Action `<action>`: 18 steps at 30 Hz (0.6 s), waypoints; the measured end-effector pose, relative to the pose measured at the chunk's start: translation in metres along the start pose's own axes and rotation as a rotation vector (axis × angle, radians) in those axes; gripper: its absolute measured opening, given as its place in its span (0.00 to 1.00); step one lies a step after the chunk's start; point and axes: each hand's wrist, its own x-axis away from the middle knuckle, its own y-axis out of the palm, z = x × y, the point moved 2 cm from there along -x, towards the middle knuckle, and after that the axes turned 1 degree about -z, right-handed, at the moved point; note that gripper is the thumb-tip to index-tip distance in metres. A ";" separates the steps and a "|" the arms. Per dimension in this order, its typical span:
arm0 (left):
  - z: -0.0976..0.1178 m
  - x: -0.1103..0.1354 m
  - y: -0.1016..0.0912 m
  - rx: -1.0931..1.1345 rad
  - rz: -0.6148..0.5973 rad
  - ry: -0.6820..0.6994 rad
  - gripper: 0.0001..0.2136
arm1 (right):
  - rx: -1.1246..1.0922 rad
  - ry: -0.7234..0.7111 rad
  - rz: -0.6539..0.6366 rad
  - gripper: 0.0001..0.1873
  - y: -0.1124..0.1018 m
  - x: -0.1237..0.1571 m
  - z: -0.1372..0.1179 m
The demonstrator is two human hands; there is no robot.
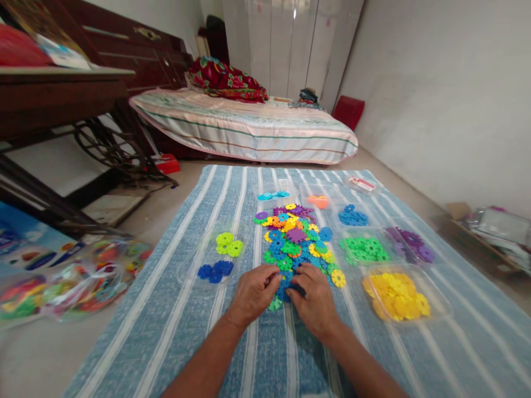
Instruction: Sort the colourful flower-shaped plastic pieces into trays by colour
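Note:
A heap of notched plastic discs (pixel 295 236) in many colours lies on the striped cloth. My left hand (pixel 258 292) is at the heap's near left edge, fingers curled and thumb against the index finger; what they may hold is hidden. Opposite it, my right hand (pixel 314 298) bends its fingers and thumb down over the near end of the heap, and I cannot make out what is between them. Blue discs (pixel 285 283) lie between the two hands. One green disc (pixel 275 303) sits just below, close to my left fingertips.
Left of the heap, a clear tray (pixel 188 271) holds lime and dark blue discs. Yellow (pixel 396 293), green (pixel 367 249), purple (pixel 415 246), blue (pixel 352 216), orange (pixel 318 201) and light blue discs (pixel 272 195) fill other trays. Plastic bags (pixel 87 284) lie on the floor; a bed (pixel 249 127) stands behind.

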 end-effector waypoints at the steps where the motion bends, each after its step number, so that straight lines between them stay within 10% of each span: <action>1: 0.000 0.000 0.000 0.000 -0.005 0.004 0.09 | -0.005 -0.002 0.010 0.06 0.000 -0.001 0.001; 18: 0.002 0.000 -0.001 -0.010 -0.042 0.027 0.08 | -0.038 0.005 -0.059 0.10 0.000 0.000 -0.007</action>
